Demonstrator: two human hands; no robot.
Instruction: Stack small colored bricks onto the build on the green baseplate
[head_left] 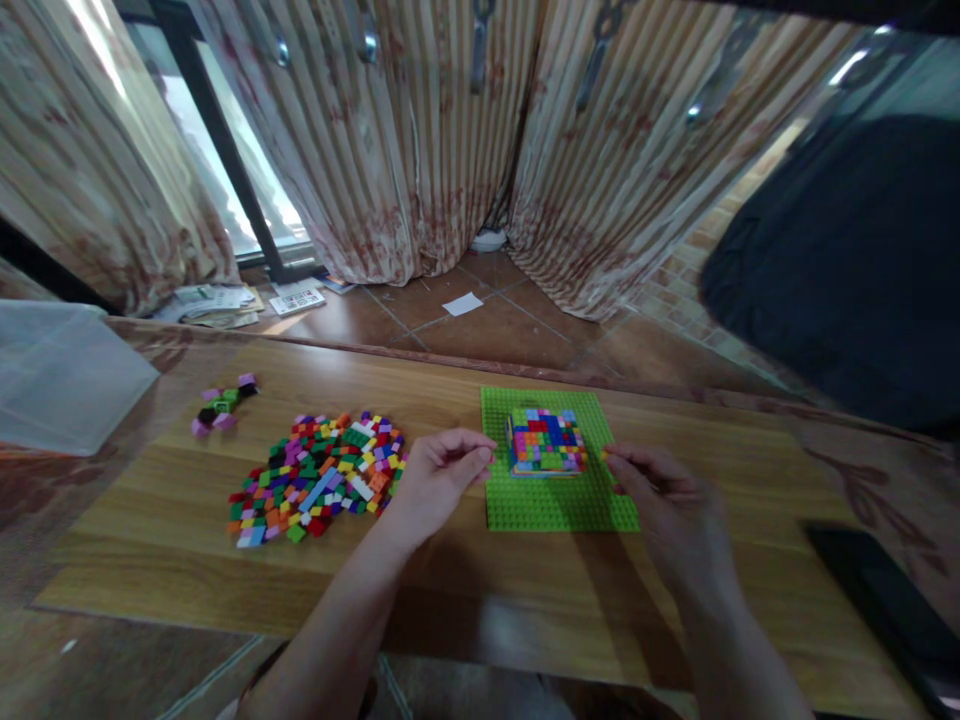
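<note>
A low block of many-coloured toy bricks (546, 440) stands on a green studded baseplate (555, 515) on the wooden table. My left hand (442, 475) is at the baseplate's left edge, thumb and forefinger pinched together. Something tiny and reddish shows at those fingertips, too small to make out. On the other side, my right hand (667, 500) hovers over the baseplate's right edge. Its fingers pinch a small yellow-orange brick (604, 454). A spread-out pile of loose bricks (315, 480) lies left of my left hand.
Several pink, green and black pieces (225, 403) sit at the table's (435, 590) far left. A translucent plastic bin (67, 370) is beyond the left edge. At right lies a dark flat object (877, 590). Striped curtains (360, 150) hang behind, with papers (214, 305) on the floor.
</note>
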